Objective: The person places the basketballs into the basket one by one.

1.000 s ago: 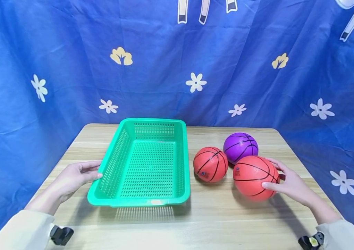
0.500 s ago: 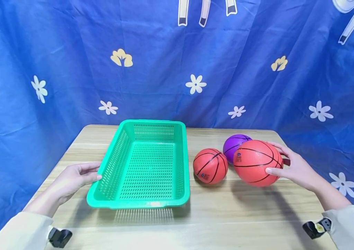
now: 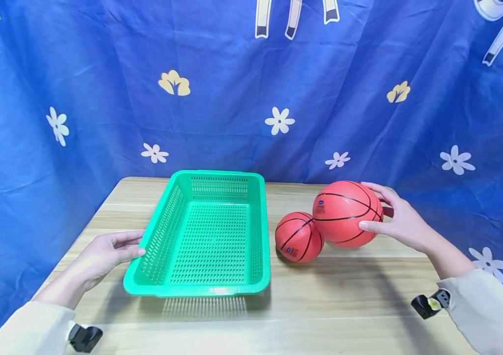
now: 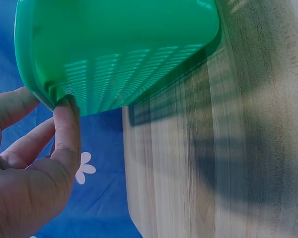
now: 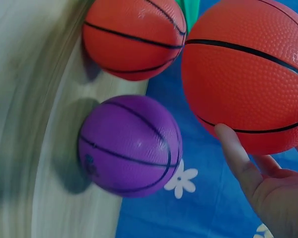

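A large orange-red basketball (image 3: 344,213) is raised above the table, gripped from its right side by my right hand (image 3: 395,222), thumb in front and fingers behind. Just left of it a smaller orange-red basketball (image 3: 298,237) rests on the table. In the right wrist view a purple basketball (image 5: 130,146) sits on the table beside the smaller one; the held ball hides it in the head view. On the left, my left hand (image 3: 107,256) pinches the left rim of the green plastic basket (image 3: 198,289), thumb on one side and fingers on the other. The basket's inside shows bare slotted plastic.
The light wooden table (image 3: 305,315) ends at the back against a blue curtain (image 3: 233,98) printed with flowers. More of the curtain hangs at both sides. A small black device (image 3: 85,338) is strapped at my left wrist, another (image 3: 429,303) at my right.
My right hand has lifted the large orange-red basketball off the table and moved it up and to the left, now covering the purple one. My left hand and the basket have stayed put.
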`<state>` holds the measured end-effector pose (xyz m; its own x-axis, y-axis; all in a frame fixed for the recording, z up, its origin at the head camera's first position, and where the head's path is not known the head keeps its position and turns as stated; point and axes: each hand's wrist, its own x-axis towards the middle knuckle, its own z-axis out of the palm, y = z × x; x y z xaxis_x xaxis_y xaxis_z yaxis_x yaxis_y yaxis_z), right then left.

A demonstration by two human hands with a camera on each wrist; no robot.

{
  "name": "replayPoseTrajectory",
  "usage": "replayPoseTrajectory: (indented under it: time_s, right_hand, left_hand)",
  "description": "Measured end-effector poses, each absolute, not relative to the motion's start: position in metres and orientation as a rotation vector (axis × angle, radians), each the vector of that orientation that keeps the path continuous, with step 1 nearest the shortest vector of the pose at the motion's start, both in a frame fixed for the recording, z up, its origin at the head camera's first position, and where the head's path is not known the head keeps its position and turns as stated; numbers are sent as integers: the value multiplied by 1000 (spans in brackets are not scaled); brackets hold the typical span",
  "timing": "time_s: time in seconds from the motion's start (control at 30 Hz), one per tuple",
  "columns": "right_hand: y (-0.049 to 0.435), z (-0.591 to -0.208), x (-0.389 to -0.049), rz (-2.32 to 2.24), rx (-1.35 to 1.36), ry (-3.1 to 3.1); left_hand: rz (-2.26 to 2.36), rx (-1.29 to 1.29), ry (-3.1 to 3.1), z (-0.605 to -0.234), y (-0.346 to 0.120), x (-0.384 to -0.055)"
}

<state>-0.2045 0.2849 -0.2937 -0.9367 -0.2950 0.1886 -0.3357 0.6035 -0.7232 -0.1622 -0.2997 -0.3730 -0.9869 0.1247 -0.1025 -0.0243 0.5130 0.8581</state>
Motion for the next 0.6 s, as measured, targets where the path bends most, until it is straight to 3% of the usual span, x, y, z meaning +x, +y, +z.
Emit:
replayPoseTrajectory:
  time_s: [0.6]
  right_hand:
    - [218, -295, -236, 1459, 689, -2642]
  left_hand:
    - [1584, 100, 2534, -377, -300, -163]
